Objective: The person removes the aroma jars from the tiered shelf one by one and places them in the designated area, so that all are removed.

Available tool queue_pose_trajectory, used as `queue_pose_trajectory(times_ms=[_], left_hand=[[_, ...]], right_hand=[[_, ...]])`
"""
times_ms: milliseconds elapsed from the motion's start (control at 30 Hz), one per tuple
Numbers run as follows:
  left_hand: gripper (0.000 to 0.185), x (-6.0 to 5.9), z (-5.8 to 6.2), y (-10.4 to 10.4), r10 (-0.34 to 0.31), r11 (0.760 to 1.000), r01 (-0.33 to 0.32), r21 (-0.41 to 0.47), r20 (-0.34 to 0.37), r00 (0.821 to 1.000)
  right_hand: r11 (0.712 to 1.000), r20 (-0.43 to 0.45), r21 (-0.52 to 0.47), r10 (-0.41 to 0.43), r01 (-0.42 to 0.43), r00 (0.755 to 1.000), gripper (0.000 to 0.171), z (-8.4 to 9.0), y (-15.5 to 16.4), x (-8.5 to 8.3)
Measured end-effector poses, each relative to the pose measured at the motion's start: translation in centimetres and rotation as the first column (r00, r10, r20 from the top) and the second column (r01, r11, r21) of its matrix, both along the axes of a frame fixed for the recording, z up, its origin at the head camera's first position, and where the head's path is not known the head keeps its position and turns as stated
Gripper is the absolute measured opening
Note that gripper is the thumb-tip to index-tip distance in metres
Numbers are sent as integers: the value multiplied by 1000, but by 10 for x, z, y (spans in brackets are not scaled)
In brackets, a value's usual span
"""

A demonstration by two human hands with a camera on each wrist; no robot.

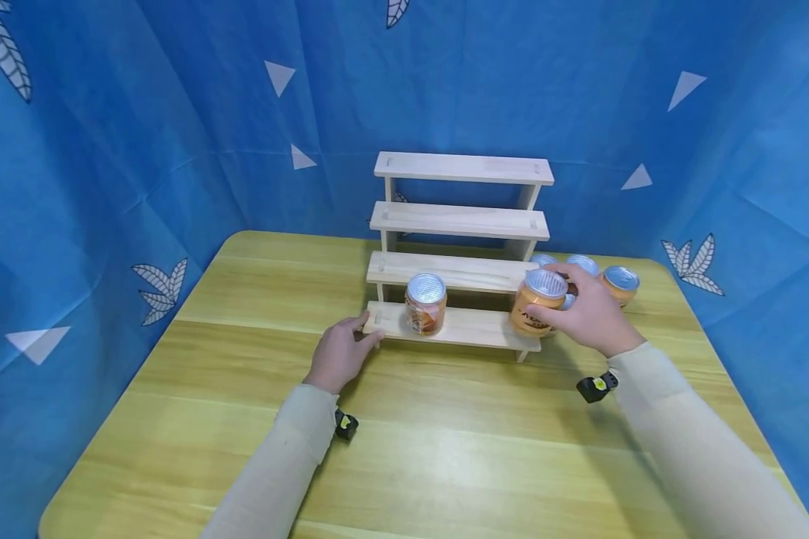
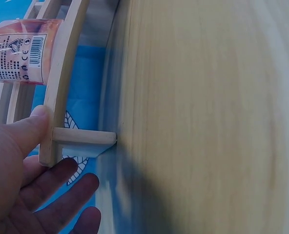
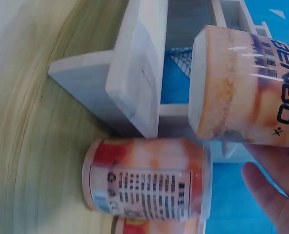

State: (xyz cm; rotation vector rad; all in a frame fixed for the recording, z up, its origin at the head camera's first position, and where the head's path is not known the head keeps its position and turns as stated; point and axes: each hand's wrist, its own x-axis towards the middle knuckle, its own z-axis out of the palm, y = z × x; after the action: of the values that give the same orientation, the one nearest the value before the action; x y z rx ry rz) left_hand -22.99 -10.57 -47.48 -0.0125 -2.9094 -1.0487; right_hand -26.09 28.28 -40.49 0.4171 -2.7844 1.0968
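Note:
My left hand (image 1: 339,353) pinches the left end of the lowest step of a wooden tiered shelf (image 1: 387,318). In the left wrist view its thumb lies on the board and the other fingers are on the underside. An orange-labelled can (image 1: 426,311) with a silvery ridged lid stands upright on that step, left of its middle. My right hand (image 1: 595,316) grips a similar can (image 1: 534,311) from the right, thumb in front. In the right wrist view this can (image 3: 247,87) is held above the step's right end, a gap under its base.
Several more cans (image 1: 620,281) stand on the table behind and right of my right hand, one (image 3: 147,180) close beside the shelf. Three higher steps (image 1: 464,168) rise toward the blue curtain (image 1: 479,82). The wooden table (image 1: 445,449) extends toward me.

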Motion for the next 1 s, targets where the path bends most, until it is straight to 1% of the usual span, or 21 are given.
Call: queue_pose_trajectory(times_ms=[100,200,333,500,667,767,933,1000], left_hand=[[60,0,-1,-1,4,1000,-4,-2,4,1000],[59,-1,-2,-1,3,1000,-3,-2,-8,1000],[60,-2,-1,-1,-6,1000,5,-13,-27,1000],[61,-1,-1,-1,-14,1000,13,-21,-18,1000],[61,-7,7,-2,-11,1000,11,-11,-34,999],[60,-6,7,-2,-2,1000,2,-7,-41,999],[59,-1,1,-1,-7,1000,6,-12,-16,1000],[59,0,-1,0,-11,1000,11,-12,-19,1000]], right_hand=[[999,-9,-32,7,-7,1000,72,-2,5,-1],[999,-31,-52,-2,1,1000,72,-1,10,-1],[997,-26,-60,-48,46,999,71,2,17,2],[993,-12,-47,-110,109,994,71,5,29,9],[986,-57,-35,-164,162,985,69,10,43,9],[980,-70,-32,-196,194,978,69,8,51,11],[972,-75,-27,-233,231,970,69,-2,62,14],[970,-77,-17,-243,242,967,71,-6,66,12]])
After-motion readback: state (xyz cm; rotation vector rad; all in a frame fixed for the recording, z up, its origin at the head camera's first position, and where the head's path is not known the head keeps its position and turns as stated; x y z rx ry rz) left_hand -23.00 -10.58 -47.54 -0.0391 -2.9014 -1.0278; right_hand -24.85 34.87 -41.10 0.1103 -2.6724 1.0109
